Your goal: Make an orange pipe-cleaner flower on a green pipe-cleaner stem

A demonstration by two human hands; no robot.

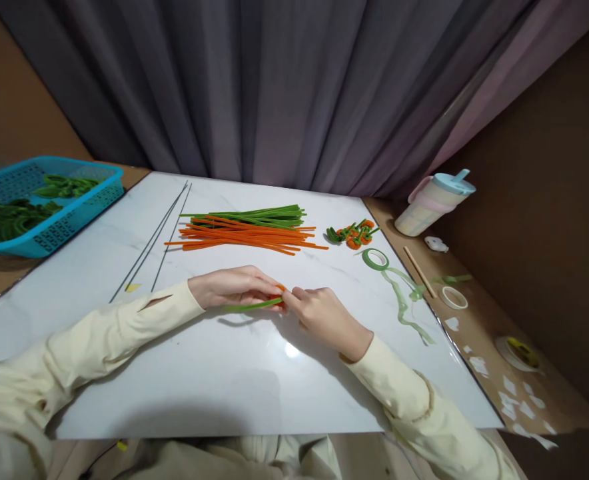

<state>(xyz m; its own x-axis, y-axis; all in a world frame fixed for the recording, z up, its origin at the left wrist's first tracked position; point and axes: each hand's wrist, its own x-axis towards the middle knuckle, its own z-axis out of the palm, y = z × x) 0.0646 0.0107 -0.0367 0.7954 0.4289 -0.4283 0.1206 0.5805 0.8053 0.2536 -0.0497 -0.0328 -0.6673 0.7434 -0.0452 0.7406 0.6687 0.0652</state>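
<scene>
both hands meet over the white table [184, 393]: the left hand [232, 288] and right hand [324, 317] each pinch shut on a green pipe cleaner [254, 305] with an orange tip. a blue basket [82, 213] at far left holds green pieces. a lidded cup [432, 203] stands at right; no writing is legible

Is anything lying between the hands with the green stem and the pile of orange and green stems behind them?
Nothing visible: bare white board separates the left hand and right hand, both gripping the green stem, from the stem pile.
</scene>
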